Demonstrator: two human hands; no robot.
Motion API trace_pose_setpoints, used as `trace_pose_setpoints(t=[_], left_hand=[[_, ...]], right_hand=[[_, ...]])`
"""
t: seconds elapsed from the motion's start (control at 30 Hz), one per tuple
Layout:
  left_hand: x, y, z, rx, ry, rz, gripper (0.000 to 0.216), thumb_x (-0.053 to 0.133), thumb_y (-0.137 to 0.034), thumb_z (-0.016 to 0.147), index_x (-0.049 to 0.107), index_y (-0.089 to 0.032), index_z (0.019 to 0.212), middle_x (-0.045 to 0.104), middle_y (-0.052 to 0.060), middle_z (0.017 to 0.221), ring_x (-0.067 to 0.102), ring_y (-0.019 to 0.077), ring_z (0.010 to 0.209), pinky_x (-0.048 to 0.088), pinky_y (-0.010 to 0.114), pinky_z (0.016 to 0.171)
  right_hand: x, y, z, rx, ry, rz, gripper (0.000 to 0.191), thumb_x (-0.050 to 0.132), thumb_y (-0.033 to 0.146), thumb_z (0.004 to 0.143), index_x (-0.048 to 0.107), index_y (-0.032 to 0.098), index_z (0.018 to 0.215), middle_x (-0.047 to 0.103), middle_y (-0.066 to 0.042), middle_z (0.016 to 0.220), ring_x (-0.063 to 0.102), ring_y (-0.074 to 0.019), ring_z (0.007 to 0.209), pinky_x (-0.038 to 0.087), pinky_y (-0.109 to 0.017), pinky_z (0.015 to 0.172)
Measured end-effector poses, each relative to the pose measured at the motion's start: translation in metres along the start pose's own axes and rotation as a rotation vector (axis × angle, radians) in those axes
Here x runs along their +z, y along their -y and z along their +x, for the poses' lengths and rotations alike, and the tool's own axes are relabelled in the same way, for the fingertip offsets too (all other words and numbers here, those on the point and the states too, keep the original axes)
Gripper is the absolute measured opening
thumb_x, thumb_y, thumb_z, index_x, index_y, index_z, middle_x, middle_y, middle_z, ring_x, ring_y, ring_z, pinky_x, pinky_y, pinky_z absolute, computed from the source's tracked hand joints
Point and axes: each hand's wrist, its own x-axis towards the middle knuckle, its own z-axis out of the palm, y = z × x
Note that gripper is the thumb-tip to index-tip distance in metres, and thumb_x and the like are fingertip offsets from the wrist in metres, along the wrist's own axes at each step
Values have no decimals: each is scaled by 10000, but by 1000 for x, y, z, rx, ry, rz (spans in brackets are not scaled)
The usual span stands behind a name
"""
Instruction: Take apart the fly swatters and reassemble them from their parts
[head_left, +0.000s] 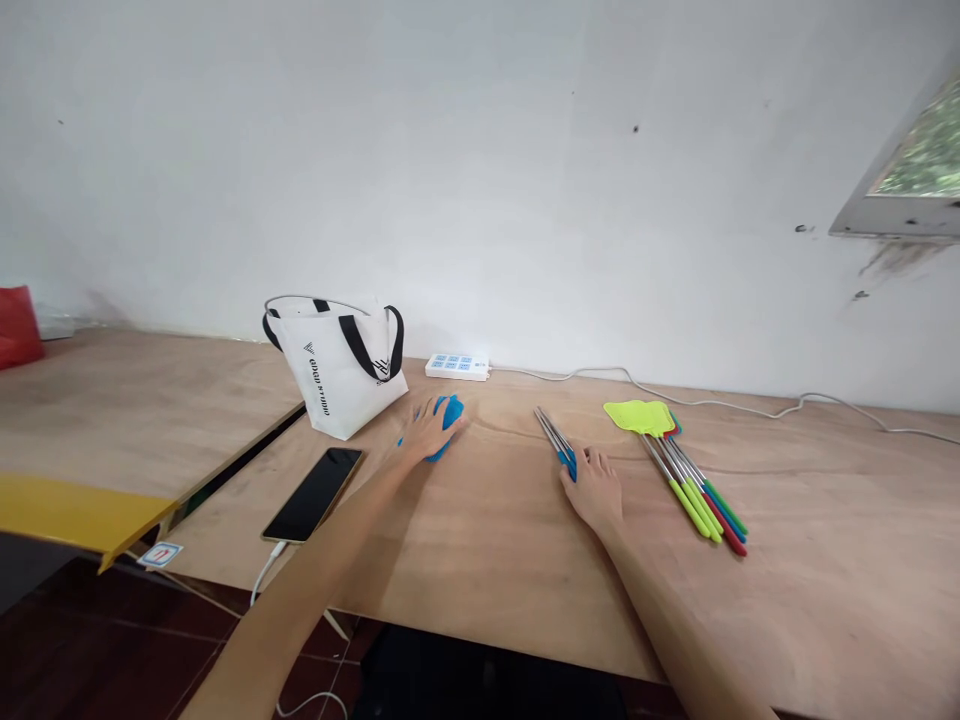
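My left hand lies over a crumpled-looking blue piece, its fingers curled on top. Parts of that piece stick out on both sides of the hand, but its full shape is hidden. Further right, my right hand is closed over the blue ends of several thin metal rods, which point up and to the left along the tabletop. Beyond it, to the right, lies a bundle of fly swatters with yellow-green, blue, red and green handles and a yellow-green head uppermost.
A white bag with black straps stands at the back left of the wooden table. In front of it lies a phone on a white cable. Against the wall sits a power strip, its cord running right.
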Motion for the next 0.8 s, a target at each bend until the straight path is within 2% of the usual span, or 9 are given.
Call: trace_pose_setpoints(t=[0.1,0.23,0.4,0.6,0.8], left_hand=[[-4,3,10,54,25,15,724,279,-688,987,314,-272,1579,307,127,1641,251,362,1517,182,587,1205],[2,3,17,67,62,45,592,363,-622,994,429,-346,1514,358,80,1627,284,331,1507,248,580,1179],[14,1,17,47,22,73,498,332,-467,1037,449,-337,1503,374,72,1621,303,285,1502,237,553,1191],[15,0,22,32,4,75,493,343,-422,1032,473,-327,1499,391,61,1615,328,290,1490,263,532,1186],[19,-7,40,-28,-3,49,509,337,-408,1025,474,-320,1507,380,69,1620,321,323,1491,267,570,1181]], right_hand=[[0,0,0,7,-3,-10,448,450,318,984,493,216,1418,618,-118,1233,538,-269,1165,399,-345,881],[1,0,0,6,-1,-14,445,466,310,978,496,222,1413,612,-111,1243,538,-268,1170,397,-340,882],[1,1,-2,0,-7,-17,421,461,311,986,520,210,1390,616,-122,1225,545,-273,1161,399,-343,884],[0,3,-2,-2,-14,-12,447,472,301,977,510,209,1412,617,-126,1230,543,-279,1179,403,-351,906],[-1,4,-3,-12,-21,5,449,452,277,975,516,199,1413,630,-126,1229,551,-278,1171,417,-360,910]])
